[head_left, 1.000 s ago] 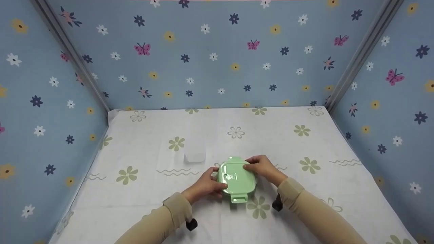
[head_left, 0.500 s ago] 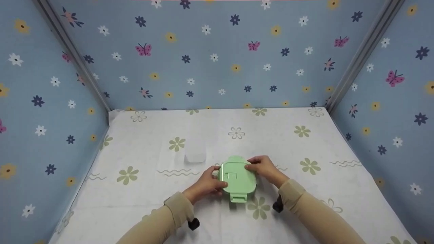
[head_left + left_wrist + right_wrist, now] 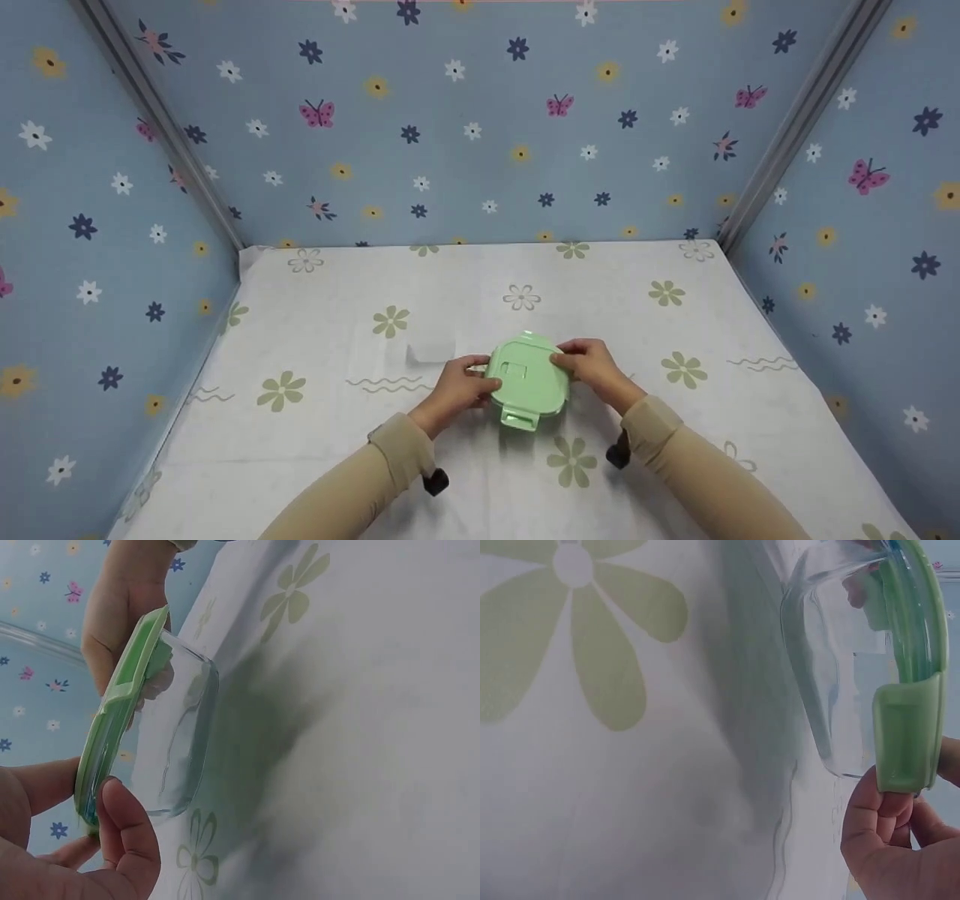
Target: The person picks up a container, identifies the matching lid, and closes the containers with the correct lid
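Note:
Between my two hands is a glass food container with a light green snap-on lid (image 3: pixel 529 379). Its clear glass body (image 3: pixel 180 735) shows under the lid in the left wrist view, just over the cloth, and looks hollow with nothing in it. On the left side, my left hand (image 3: pixel 459 388) grips the container's edge, thumb on top of the lid and fingers beneath. My right hand (image 3: pixel 596 367) pinches the opposite edge in the same manner. In the right wrist view a green side clip (image 3: pixel 907 735) lies folded down along the glass, right at the fingertips.
A small whitish, see-through object (image 3: pixel 431 350) stands on the table behind my left hand. White cloth (image 3: pixel 315 465) with green flowers covers the table. Blue patterned walls (image 3: pixel 465 135) enclose the back and both sides.
Both hands have moved the container slightly away from me and turned it a little clockwise. The glare on the lid has gone. Both grips stay the same.

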### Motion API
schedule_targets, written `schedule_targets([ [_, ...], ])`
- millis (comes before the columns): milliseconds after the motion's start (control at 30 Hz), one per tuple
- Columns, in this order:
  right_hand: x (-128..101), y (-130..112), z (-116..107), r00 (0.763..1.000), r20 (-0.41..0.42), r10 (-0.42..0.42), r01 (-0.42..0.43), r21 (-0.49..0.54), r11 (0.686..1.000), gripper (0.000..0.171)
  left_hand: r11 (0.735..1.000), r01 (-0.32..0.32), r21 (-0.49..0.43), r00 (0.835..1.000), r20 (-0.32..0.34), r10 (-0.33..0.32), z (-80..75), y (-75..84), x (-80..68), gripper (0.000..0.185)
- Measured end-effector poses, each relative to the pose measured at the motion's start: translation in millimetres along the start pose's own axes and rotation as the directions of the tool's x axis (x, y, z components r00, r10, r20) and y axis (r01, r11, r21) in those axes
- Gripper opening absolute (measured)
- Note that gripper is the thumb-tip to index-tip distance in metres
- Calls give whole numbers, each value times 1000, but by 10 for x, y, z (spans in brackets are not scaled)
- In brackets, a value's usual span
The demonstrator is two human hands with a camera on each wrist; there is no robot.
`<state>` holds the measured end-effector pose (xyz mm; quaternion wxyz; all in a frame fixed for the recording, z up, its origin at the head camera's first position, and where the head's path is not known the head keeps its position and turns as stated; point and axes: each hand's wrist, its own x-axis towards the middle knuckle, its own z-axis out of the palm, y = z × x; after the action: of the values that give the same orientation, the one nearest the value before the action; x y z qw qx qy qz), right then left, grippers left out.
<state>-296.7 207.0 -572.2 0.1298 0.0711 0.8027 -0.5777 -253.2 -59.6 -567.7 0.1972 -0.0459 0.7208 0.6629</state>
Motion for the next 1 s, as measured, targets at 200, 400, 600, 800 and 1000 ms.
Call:
schedule_targets([
  [200,-22,-59,-53,1000,-11,8,-8,20,1000,33,999,-36,-2,999,-39,36,15,99,56,51],
  [400,-44,-82,-124,1000,-8,27,-27,70,997,30,996,-74,43,995,-71,76,33,173,122,44],
  [600,-74,-15,-169,999,4,32,-32,119,992,24,995,-58,86,995,-81,65,49,195,202,42],
  [800,-105,72,-202,999,10,45,-46,158,986,20,991,-39,129,997,-63,48,62,212,313,40],
  [1000,-130,108,-225,999,21,49,-52,160,986,20,981,-29,190,997,-63,42,67,228,439,37],
])
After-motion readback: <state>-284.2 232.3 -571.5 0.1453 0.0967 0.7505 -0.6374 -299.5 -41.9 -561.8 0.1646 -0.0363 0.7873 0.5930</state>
